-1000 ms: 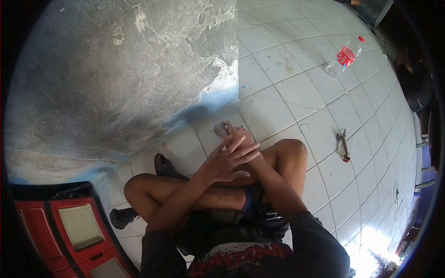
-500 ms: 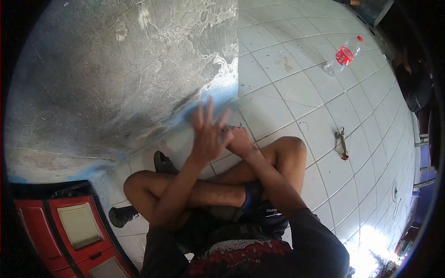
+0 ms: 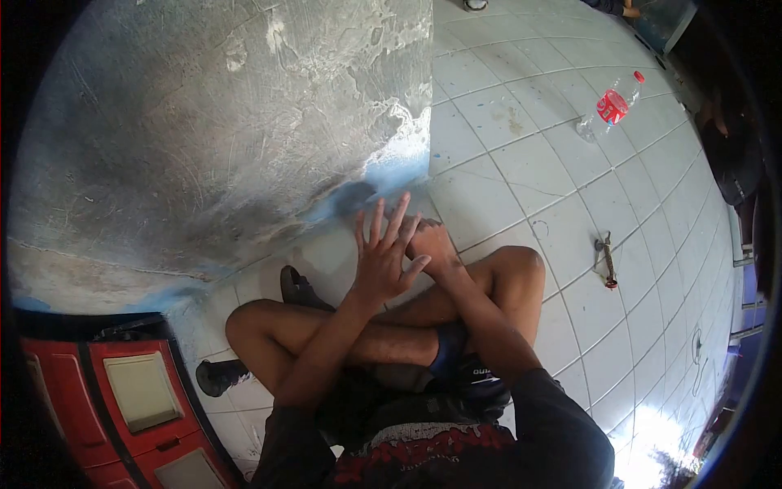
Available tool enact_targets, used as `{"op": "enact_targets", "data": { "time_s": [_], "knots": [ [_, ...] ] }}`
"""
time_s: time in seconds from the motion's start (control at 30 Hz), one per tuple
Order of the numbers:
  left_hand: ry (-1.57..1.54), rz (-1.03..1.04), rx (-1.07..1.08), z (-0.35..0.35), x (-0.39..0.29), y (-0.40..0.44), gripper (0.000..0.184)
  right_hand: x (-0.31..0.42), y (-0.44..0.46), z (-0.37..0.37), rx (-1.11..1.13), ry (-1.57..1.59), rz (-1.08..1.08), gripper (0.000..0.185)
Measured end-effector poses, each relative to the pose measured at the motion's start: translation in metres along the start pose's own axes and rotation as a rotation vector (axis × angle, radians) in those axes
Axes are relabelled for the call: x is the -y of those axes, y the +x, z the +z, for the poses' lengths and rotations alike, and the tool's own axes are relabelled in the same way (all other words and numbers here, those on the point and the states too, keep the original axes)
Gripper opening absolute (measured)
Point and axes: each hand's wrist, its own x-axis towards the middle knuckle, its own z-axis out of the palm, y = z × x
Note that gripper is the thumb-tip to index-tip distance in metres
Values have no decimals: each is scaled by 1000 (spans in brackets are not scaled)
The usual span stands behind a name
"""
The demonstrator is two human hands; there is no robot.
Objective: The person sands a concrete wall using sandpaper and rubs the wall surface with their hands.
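Observation:
My left hand [image 3: 383,265] is raised over my crossed legs, its fingers stretched out and spread, holding nothing. Beside it, my right hand [image 3: 433,247] has its fingers curled in. The left hand's fingers and thumb partly cover the right hand's fingertips, so what they hold, if anything, is hidden. Both hands are close to the foot of a worn grey wall [image 3: 244,147] with a blue painted lower edge. Whether the hands touch each other I cannot tell.
On the tiled floor [image 3: 505,187] to the right lie a clear plastic bottle [image 3: 612,106] with a red cap and label, and a small brass-coloured metal piece [image 3: 608,261] with a red end. A red cabinet [image 3: 163,444] stands at lower left. Black shoes [image 3: 213,379] lie near my legs.
The left hand, blurred before, is now sharp and slightly further right, its fingers spread wide. The right hand stays curled in about the same place. The view has shifted slightly; a foot shows at the top.

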Motion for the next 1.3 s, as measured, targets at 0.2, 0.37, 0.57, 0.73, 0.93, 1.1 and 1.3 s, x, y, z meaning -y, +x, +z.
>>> {"op": "enact_targets", "data": {
  "time_s": [0.2,0.37,0.57,0.73,0.93,1.1,1.3],
  "knots": [
    [125,29,77,1,-13,2,67,8,-3,9,107,-112,31,37],
    [153,7,86,9,-20,0,76,9,-7,7,107,-244,7,50],
    [161,25,65,14,-23,-2,80,11,-3,3,178,-271,56,57],
    [156,9,70,20,-22,-5,83,22,-1,-9,287,-240,143,58],
    [138,-12,173,25,-23,-9,93,18,0,-7,236,-197,215,59],
    [128,0,201,20,-32,-11,96,13,2,-6,181,-112,336,61],
    [63,-2,225,15,-40,-11,94,-2,-2,-1,18,-139,260,63]
  ]
}}
